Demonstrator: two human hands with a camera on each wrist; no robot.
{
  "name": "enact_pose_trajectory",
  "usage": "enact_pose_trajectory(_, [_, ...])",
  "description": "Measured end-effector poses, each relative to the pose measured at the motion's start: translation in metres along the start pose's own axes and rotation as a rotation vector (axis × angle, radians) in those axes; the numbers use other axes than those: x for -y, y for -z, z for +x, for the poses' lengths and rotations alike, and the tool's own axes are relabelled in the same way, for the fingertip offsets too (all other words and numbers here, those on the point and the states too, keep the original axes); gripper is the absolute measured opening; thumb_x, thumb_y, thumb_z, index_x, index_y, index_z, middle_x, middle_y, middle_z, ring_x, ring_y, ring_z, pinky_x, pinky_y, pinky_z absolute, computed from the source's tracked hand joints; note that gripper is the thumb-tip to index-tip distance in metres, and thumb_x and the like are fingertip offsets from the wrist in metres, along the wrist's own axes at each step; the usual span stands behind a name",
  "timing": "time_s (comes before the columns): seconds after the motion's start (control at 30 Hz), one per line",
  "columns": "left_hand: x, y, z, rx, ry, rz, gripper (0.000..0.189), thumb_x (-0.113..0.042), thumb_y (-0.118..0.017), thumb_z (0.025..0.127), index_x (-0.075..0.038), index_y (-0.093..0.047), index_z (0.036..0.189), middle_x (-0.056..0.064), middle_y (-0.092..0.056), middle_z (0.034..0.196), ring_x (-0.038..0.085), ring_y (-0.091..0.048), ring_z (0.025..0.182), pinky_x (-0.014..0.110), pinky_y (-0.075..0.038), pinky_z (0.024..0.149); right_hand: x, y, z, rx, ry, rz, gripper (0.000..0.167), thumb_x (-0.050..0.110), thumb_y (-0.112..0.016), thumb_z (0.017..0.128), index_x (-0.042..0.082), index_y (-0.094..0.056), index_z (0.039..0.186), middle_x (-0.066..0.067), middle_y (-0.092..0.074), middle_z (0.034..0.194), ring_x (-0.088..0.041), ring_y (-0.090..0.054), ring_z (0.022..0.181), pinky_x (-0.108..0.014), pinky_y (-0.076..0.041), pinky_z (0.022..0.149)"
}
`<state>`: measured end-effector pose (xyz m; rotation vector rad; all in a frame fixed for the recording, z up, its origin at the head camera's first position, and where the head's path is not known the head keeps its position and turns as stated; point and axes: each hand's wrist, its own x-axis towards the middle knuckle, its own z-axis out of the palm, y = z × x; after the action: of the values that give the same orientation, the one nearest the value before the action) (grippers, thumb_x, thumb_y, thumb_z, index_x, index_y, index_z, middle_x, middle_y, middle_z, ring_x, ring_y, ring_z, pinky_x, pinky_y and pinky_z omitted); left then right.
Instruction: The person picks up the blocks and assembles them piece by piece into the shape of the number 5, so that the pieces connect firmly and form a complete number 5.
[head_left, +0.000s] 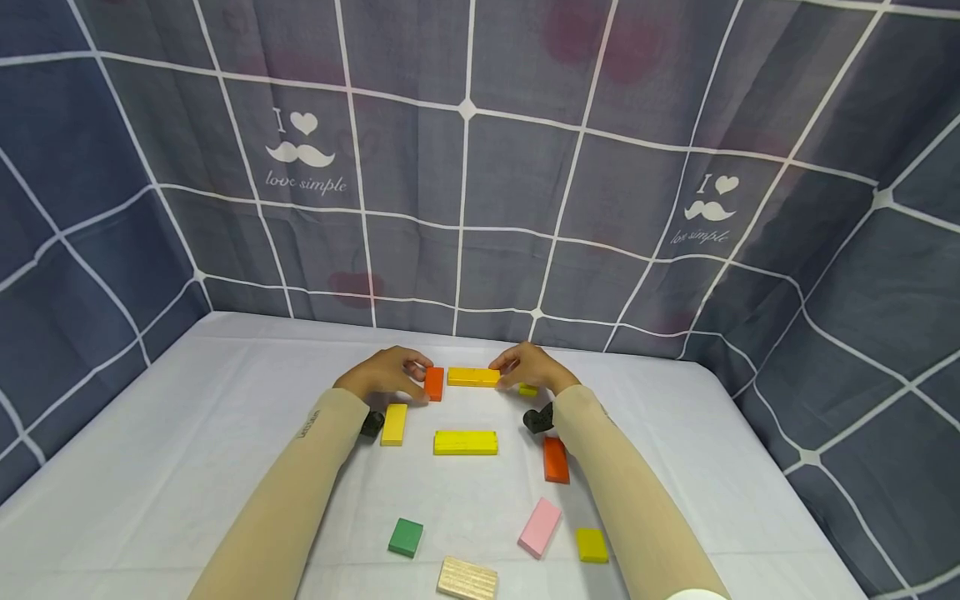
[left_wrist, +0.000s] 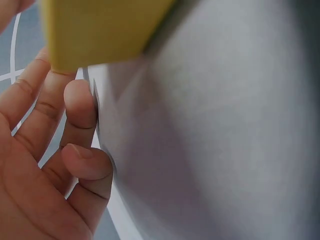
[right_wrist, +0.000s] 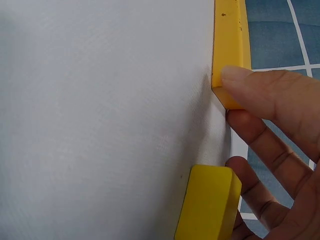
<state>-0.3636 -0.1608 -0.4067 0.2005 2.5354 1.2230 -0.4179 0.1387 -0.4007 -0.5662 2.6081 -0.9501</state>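
Several blocks are laid out on a white cloth point(head_left: 187, 408); places are given relative to the bright yellow bar point(head_left: 465, 442). Nearest, well short of the bar, a wood-grain block point(head_left: 467, 578) is seen. Next, a short yellow block point(head_left: 592, 545) and a pink block point(head_left: 539, 527) are set near-right of the bar, a green block point(head_left: 406, 537) near-left. A red block point(head_left: 556, 460) is placed right of the bar, a yellow slab point(head_left: 393, 425) left and slightly beyond. Beyond the bar to the right, a small yellow block point(right_wrist: 207, 202) is partly covered by the right hand point(head_left: 536, 367). Beyond-left, an orange-red block point(head_left: 433, 383) is pinched between thumb and fingers of the left hand point(head_left: 386, 372); that grip is not shown in the left wrist view. Straight beyond, an amber bar point(head_left: 473, 377) is pinched at its right end by the right thumb and forefinger. Farthest, a grey checked curtain point(head_left: 416, 158) is hung.
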Motion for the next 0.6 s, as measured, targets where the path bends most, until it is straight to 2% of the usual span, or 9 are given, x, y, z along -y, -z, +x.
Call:
enact_pose_trajectory(0.27, [-0.0015,0.0006,-0.0010,0.004,-0.016,0.014,0.071,-0.012,-0.094,0.083,-0.005,-0.064,0.146,0.013,-0.069,0.126,0.032,-0.061,0.118,0.053,-0.046,0.113,0.0002,-0.0006,0.0011,0.008,0.019,0.004,0.034,0.004,-0.085,0.092,0.005,-0.080,0.125,-0.006,-0.076,0.116,-0.023,-0.061,0.105,-0.037,-0.050,0.097])
enact_pose_trajectory(0.6, [-0.0007,-0.0013,0.0009,0.003,0.005,-0.019,0.071,-0.011,-0.094,0.083,-0.007,-0.064,0.147,0.014,-0.068,0.130,0.032,-0.061,0.120,0.053,-0.048,0.113,0.0013,-0.0021,0.0022,0.004,0.011,0.011,0.033,0.004,-0.085,0.092,0.006,-0.081,0.124,-0.004,-0.077,0.117,-0.023,-0.060,0.105,-0.038,-0.050,0.099])
